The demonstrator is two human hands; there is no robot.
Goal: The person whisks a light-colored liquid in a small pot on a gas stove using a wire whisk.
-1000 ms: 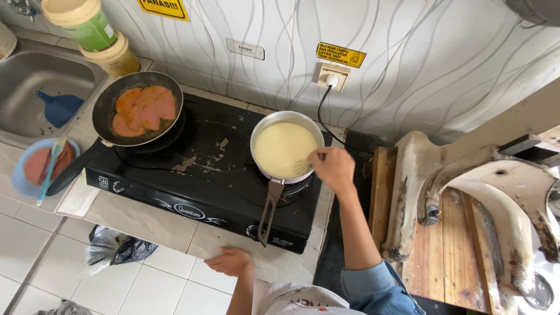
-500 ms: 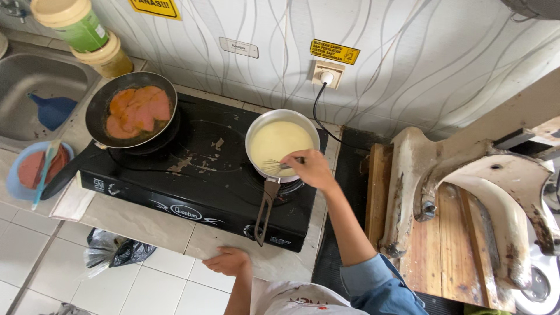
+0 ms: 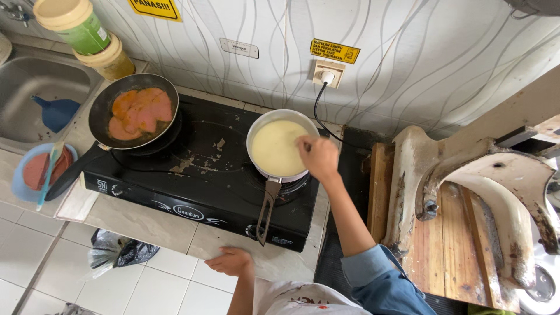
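A steel saucepan (image 3: 274,146) of pale yellow liquid sits on the right burner of a black stove (image 3: 192,181), its long handle (image 3: 266,204) pointing toward me. My right hand (image 3: 318,157) hovers over the pan's right rim. Its fingers are pinched on a thin utensil whose tip dips into the liquid; most of the utensil is hidden by the hand. My left hand (image 3: 232,261) lies flat on the tiled counter's front edge, holding nothing.
A black frying pan (image 3: 139,111) with orange-pink slices is on the left burner. A blue bowl (image 3: 23,181), a sink (image 3: 23,81) and two jars (image 3: 79,23) lie left. A wall socket (image 3: 326,73) is behind. A wooden board (image 3: 455,245) with a worn white casting lies right.
My right hand has circled in the saucepan, from the right rim to the front and back to the right. The left hand stays on the counter edge.
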